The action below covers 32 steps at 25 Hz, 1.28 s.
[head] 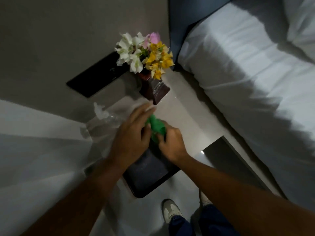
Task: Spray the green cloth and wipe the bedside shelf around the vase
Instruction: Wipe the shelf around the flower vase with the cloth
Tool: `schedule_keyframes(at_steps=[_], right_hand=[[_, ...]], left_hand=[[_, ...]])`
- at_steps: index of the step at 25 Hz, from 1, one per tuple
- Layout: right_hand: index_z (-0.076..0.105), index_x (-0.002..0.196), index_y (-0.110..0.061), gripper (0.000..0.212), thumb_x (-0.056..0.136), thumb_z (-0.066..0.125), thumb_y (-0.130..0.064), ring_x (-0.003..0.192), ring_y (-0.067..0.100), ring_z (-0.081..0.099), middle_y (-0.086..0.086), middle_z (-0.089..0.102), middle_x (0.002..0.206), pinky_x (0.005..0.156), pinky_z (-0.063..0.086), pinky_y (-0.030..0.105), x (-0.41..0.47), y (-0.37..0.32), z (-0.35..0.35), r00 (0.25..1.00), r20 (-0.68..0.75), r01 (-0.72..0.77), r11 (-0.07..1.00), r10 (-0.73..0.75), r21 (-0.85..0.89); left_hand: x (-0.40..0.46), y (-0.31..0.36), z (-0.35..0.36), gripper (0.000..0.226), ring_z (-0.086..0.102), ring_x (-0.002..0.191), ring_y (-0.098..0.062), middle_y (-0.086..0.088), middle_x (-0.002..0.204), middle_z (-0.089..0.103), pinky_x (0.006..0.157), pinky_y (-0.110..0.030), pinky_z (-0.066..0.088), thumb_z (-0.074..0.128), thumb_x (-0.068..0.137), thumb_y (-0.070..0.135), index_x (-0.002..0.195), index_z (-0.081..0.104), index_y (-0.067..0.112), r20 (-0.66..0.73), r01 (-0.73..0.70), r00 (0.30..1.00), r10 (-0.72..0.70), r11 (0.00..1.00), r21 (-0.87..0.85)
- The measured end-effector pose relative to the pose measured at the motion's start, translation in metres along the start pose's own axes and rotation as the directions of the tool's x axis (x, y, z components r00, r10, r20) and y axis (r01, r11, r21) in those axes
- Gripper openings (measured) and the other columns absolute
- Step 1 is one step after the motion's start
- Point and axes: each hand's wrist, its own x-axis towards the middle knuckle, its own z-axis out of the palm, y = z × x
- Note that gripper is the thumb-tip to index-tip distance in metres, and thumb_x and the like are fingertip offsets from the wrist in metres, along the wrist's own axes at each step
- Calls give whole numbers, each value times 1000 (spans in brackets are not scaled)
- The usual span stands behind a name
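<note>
One crumpled green cloth [156, 127] sits bunched in the right hand's [172, 144] closed grip; left hand [132, 133] open beside it, near one dark square vase [154, 91].

Looks steeply down from head height, close over the bedside shelf [184, 120], facing its wall edge; bed [247, 74] along the right, floor below.

Bunched green cloth [156, 127] near vase [154, 90]
</note>
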Motion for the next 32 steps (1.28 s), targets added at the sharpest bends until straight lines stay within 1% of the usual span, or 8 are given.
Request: schedule_keyframes(at_steps=[3, 9, 13, 18, 22, 25, 27, 32], right_hand=[[51, 140, -12, 47, 93, 57, -10, 108, 28, 66, 13, 70, 122, 96, 52, 37, 29, 4, -19, 957, -139, -226, 956, 253, 186], [31, 153, -19, 61, 97, 54, -12, 128, 29, 53, 15, 55, 140, 101, 39, 27, 100, 12, -18, 848, -171, -381, 802, 501, 459], [23, 156, -21, 67, 97, 52, -10, 132, 34, 49, 18, 50, 143, 111, 39, 41, 128, 8, 10, 805, -237, -406, 796, 544, 449], [15, 157, -18, 74, 95, 54, -13, 145, 36, 33, 14, 28, 161, 117, 32, 50, 135, -9, 44, 836, -286, -264, 800, 469, 539], [9, 158, -26, 76, 97, 42, -56, 151, 34, 19, 10, 15, 166, 119, 25, 56, 129, -7, 55, 856, -246, -236, 769, 454, 595], [9, 156, -35, 79, 89, 18, -76, 153, 32, 11, 8, 8, 167, 119, 15, 61, 154, -14, 42, 793, -202, -372, 720, 575, 586], [11, 156, -34, 72, 94, 19, -70, 153, 32, 12, 7, 10, 167, 117, 16, 61, 164, -15, 40, 777, -228, -406, 744, 587, 531], [18, 157, -23, 56, 105, 33, -38, 152, 31, 18, 8, 17, 166, 118, 27, 54, 113, -14, 77, 838, -360, -226, 862, 410, 453]], left_hand=[[71, 8, -23, 50, 36, 143, -30, -12, 154, 39, 110, -48, 38, 54, 91, 14, 141, 49, 10, -18, -210, 974, 224, 939, 274], [144, -27, -40, 79, -2, 151, -33, -14, 165, -1, 117, -59, 5, 32, 93, 64, 156, 7, 22, 206, -297, 954, 216, 605, 739], [158, -46, -40, 96, -4, 151, -35, -16, 165, -5, 117, -63, 1, 23, 84, 81, 156, -2, 24, 297, -382, 924, 243, 511, 770], [165, -54, -37, 96, -6, 151, -33, -16, 165, -6, 117, -58, -3, 23, 84, 81, 156, -6, 24, 343, -448, 892, 294, 471, 760], [168, -57, -36, 100, -7, 151, -33, -16, 164, -7, 117, -61, -2, 23, 81, 85, 156, -6, 25, 309, -415, 907, 288, 477, 774], [167, -60, -34, 104, -7, 151, -35, -18, 164, -8, 116, -64, -1, 25, 78, 87, 156, -7, 25, 281, -389, 918, 280, 498, 775], [166, -63, -33, 104, -7, 151, -35, -19, 164, -8, 116, -66, -1, 24, 79, 87, 156, -7, 24, 293, -403, 912, 288, 489, 774], [161, -67, -31, 100, -7, 151, -36, -21, 163, -8, 115, -64, -3, 22, 81, 86, 155, -8, 26, 248, -362, 929, 274, 536, 763]])
